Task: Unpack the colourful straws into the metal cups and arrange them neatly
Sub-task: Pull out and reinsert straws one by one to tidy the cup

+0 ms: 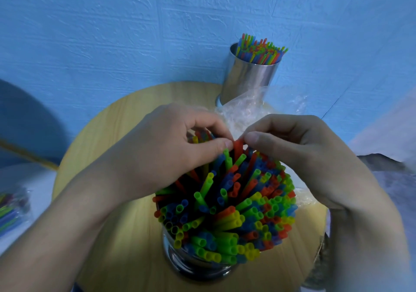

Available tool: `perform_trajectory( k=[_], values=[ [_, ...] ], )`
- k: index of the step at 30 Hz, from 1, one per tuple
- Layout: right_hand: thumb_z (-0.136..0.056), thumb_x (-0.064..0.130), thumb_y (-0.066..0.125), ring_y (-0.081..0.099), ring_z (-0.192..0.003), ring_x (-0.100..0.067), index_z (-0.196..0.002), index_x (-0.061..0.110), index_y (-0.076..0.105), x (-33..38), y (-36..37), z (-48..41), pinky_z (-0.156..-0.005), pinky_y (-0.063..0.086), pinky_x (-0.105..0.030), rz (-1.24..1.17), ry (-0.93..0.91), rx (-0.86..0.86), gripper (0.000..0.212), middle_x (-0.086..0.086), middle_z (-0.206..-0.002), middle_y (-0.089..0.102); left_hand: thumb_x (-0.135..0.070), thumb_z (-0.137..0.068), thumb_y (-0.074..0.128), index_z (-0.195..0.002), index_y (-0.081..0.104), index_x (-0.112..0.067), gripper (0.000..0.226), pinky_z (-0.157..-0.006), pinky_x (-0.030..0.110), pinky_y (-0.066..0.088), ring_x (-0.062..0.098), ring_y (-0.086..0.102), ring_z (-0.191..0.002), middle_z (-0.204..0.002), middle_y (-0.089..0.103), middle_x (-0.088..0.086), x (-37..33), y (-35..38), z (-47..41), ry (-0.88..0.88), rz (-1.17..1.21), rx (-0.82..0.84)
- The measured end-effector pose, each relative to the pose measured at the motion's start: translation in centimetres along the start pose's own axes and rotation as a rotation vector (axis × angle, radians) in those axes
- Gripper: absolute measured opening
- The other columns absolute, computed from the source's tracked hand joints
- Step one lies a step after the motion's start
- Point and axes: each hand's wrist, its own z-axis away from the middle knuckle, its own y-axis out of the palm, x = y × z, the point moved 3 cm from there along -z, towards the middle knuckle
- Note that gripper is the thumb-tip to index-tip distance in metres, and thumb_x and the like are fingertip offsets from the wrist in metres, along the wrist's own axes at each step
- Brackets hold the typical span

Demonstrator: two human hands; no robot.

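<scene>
A near metal cup (198,267) stands at the front of the round wooden table (126,122), packed with colourful straws (236,213) that fan outward. Both hands work at the far side of that bunch. My left hand (171,147) and my right hand (299,154) meet fingertip to fingertip and pinch a red straw (238,148) that sticks up above the others. A second metal cup (247,77) stands at the back by the wall, filled with upright straws (261,49).
Crumpled clear plastic wrapping (245,109) lies between the two cups and behind my hands. A packet of straws (11,208) lies on a pale surface at the far left. A blue textured wall (135,32) rises right behind the table.
</scene>
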Motion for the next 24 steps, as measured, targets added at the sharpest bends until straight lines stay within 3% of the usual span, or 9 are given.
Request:
perform_trajectory(
  k=[4, 9, 11, 15, 19, 24],
  values=[
    [-0.084, 0.038, 0.073, 0.064, -0.075, -0.025, -0.084, 0.022, 0.079, 0.2, 0.2, -0.3, -0.072, 0.048, -0.043, -0.045, 0.0, 0.023, 0.017, -0.02, -0.083, 0.073, -0.039, -0.089, 0.07, -0.084, 0.076, -0.04, 0.008, -0.071, 0.026, 0.056, 0.002, 0.071, -0.083, -0.087, 0.073, -0.021, -0.2, 0.0, 0.1, -0.018, 0.006, -0.012],
    [-0.084, 0.04, 0.073, 0.066, -0.081, -0.043, -0.085, 0.021, 0.078, 0.0, 0.3, -0.5, -0.075, 0.052, -0.055, -0.041, -0.015, 0.026, 0.019, -0.02, -0.084, 0.073, -0.043, -0.088, 0.069, -0.083, 0.075, -0.041, 0.008, -0.075, 0.024, 0.053, -0.002, 0.07, -0.086, -0.087, 0.073, -0.023, -0.2, 0.0, 0.2, -0.023, -0.005, -0.01],
    [-0.085, 0.04, 0.072, 0.066, -0.077, -0.038, -0.085, 0.021, 0.077, 0.0, 0.2, -0.4, -0.072, 0.05, -0.047, -0.029, -0.021, 0.04, 0.02, -0.015, -0.081, 0.073, -0.043, -0.091, 0.07, -0.084, 0.075, -0.042, 0.008, -0.076, 0.025, 0.054, -0.001, 0.07, -0.087, -0.088, 0.073, -0.023, -0.2, 0.0, 0.3, -0.015, -0.001, -0.004],
    [-0.091, 0.038, 0.07, 0.059, -0.068, -0.006, -0.083, 0.022, 0.075, 0.2, 0.3, -0.2, -0.065, 0.045, -0.017, -0.01, -0.07, 0.016, 0.018, 0.008, -0.072, 0.067, -0.049, -0.084, 0.065, -0.09, 0.077, -0.039, 0.017, -0.078, 0.024, 0.054, 0.002, 0.07, -0.09, -0.093, 0.074, -0.019, -0.5, -0.2, 0.2, -0.003, 0.045, 0.051],
    [-0.091, 0.036, 0.069, 0.053, -0.066, -0.005, -0.082, 0.025, 0.073, 0.7, 0.5, -0.2, -0.063, 0.043, -0.017, -0.031, -0.17, -0.119, 0.015, 0.01, -0.073, 0.063, -0.05, -0.078, 0.068, -0.091, 0.078, -0.039, 0.02, -0.082, 0.022, 0.053, 0.004, 0.07, -0.09, -0.094, 0.075, -0.02, -0.9, -0.1, -0.2, -0.003, 0.106, 0.049],
    [-0.091, 0.035, 0.068, 0.053, -0.063, -0.002, -0.084, 0.025, 0.072, 1.3, 1.0, -0.2, -0.06, 0.043, -0.017, -0.05, -0.237, -0.177, 0.013, 0.014, -0.069, 0.063, -0.047, -0.079, 0.071, -0.086, 0.078, -0.035, 0.016, -0.077, 0.021, 0.054, 0.005, 0.071, -0.083, -0.086, 0.076, -0.015, -1.6, 0.0, -0.5, 0.046, 0.117, -0.053]
  ],
)
